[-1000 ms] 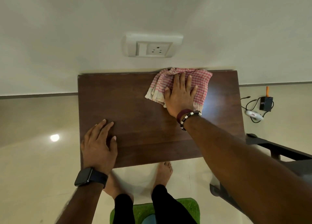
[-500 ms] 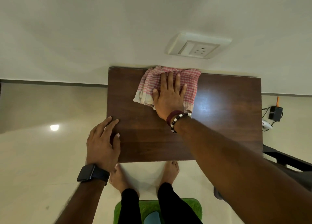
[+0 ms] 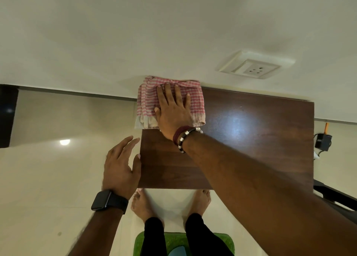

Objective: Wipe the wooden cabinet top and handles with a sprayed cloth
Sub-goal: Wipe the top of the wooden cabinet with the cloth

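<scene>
Flat right hand (image 3: 173,111) presses checked cloth (image 3: 171,103) overhanging the cabinet top (image 3: 251,132) at its far-left corner; it could slip off. Left hand (image 3: 120,167), fingers straight, rests at the cabinet's left edge.

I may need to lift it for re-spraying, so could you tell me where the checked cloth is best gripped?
Probably pinch the checked cloth at its left fringe, coming from the left: that edge overhangs the cabinet top, while the right hand presses flat on its middle.
</scene>
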